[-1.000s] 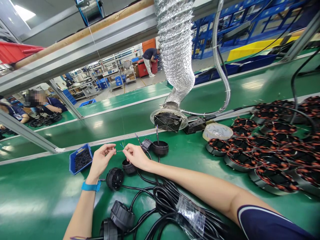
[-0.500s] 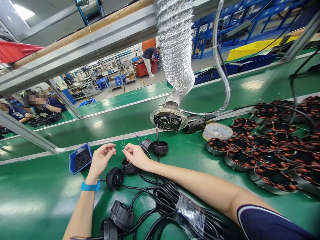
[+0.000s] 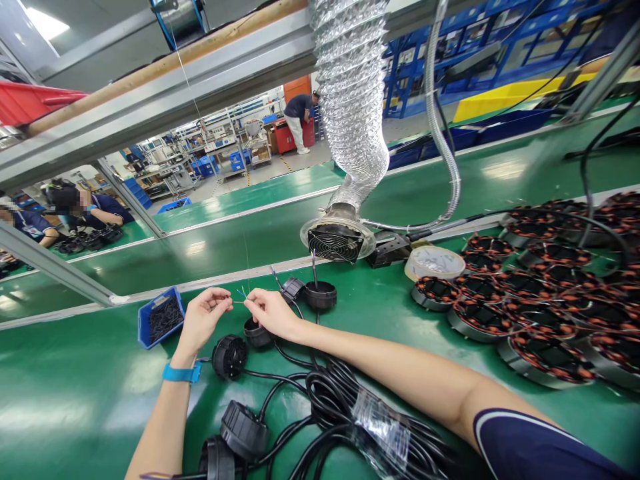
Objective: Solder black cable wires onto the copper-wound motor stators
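My left hand [image 3: 204,321] pinches thumb and forefinger together at the tip of a thin wire [image 3: 239,303]. The wire spans the small gap to my right hand [image 3: 270,312], whose fingers are also closed in a pinch on it. Blue and light coloured wire ends [image 3: 242,293] stick up by the right fingertips. A fine strand [image 3: 247,260] hangs from above to the right hand. Below the hands lie round black plastic caps, one [image 3: 230,357] near my left wrist and another [image 3: 258,333] partly hidden under my right hand. Black cables run from them.
A blue bin [image 3: 145,327] of small black pieces stands left. A bundled black cable [image 3: 345,400] lies in front. Further back are a fume duct [image 3: 353,100] with its fan [image 3: 336,244] and a tape roll [image 3: 435,263]. Several copper-wound stators [image 3: 480,313] fill the right. Co-workers sit across.
My hands stay almost in place, with only a slight shift of the fingertips at the wire. A seated co-worker at far left has moved a little.
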Demonstrator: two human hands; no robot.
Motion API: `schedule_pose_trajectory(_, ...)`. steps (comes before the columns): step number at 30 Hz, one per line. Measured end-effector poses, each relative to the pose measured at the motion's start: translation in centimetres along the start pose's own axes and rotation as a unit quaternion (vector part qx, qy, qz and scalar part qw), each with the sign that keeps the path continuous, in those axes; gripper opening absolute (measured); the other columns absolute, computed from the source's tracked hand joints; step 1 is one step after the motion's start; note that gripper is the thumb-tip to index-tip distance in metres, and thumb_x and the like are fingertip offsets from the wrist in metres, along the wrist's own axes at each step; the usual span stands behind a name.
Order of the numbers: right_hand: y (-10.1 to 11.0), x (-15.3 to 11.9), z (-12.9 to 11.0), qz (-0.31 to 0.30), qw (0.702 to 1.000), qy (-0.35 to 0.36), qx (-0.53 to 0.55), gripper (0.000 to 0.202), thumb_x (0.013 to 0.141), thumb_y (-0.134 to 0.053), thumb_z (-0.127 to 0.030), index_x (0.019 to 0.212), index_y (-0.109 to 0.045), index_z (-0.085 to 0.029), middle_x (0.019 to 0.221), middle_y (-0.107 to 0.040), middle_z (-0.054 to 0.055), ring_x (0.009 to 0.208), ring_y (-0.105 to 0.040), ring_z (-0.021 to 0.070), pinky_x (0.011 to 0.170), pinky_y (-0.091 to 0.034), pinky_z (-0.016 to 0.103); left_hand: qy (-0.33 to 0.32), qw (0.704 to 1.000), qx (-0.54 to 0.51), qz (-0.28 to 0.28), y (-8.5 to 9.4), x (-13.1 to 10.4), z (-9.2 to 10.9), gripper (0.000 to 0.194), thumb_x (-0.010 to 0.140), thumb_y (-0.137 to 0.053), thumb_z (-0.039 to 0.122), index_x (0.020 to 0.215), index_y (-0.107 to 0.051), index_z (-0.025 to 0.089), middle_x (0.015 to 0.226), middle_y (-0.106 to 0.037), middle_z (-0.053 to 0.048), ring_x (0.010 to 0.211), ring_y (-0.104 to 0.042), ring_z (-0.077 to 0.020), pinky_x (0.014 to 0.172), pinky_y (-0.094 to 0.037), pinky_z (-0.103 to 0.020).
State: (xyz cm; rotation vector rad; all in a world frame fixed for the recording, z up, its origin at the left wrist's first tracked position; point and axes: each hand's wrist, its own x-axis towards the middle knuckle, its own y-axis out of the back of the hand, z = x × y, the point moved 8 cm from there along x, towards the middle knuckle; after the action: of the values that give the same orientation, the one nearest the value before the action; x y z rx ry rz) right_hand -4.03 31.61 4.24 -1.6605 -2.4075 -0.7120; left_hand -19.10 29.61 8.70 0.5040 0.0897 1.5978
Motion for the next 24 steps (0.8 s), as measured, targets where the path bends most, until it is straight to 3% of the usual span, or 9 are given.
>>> schedule_pose_trajectory(10, 0.1, -0.1, -0.4, 0.004, 1.0, 0.002, -0.016, 0.016, 0.094, -0.053, -0.024, 0.082, -0.063, -0.017, 0.055, -0.06, -0.004, 0.051, -0.055, 0.0115, 0.056, -0.04, 0.021, 0.041, 0.994, 0.006, -0.098, -0.5, -0.1, -1.0, 0.026, 0.074, -0.076, 0.038, 0.087, -0.066, 0.017, 0.071, -0.069, -0.004, 0.066, -0.068, -0.0184, 0.067, -0.055, -0.03)
schedule_pose_trajectory(16, 0.0, -0.1, -0.5, -0.008, 1.0, 0.009, -0.024, 0.017, 0.094, -0.054, -0.024, 0.083, -0.064, -0.017, 0.057, -0.061, -0.003, 0.052, -0.054, 0.0114, 0.056, -0.038, 0.021, 0.032, 0.998, -0.012, -0.06, -1.1, -0.2, -0.6, 0.028, 0.072, -0.077, 0.039, 0.085, -0.066, 0.017, 0.072, -0.069, -0.004, 0.067, -0.068, -0.0185, 0.068, -0.056, -0.03)
schedule_pose_trajectory(24, 0.3, -0.1, -0.6, -0.003, 1.0, 0.003, -0.016, 0.02, 0.094, -0.052, -0.022, 0.08, -0.064, -0.018, 0.056, -0.059, -0.004, 0.053, -0.053, 0.0114, 0.057, -0.037, 0.021, 0.051, 0.996, -0.068, -0.009, -1.4, -0.1, -1.6, 0.03, 0.068, -0.082, 0.036, 0.083, -0.067, 0.015, 0.073, -0.072, -0.005, 0.068, -0.07, -0.0185, 0.071, -0.057, -0.031)
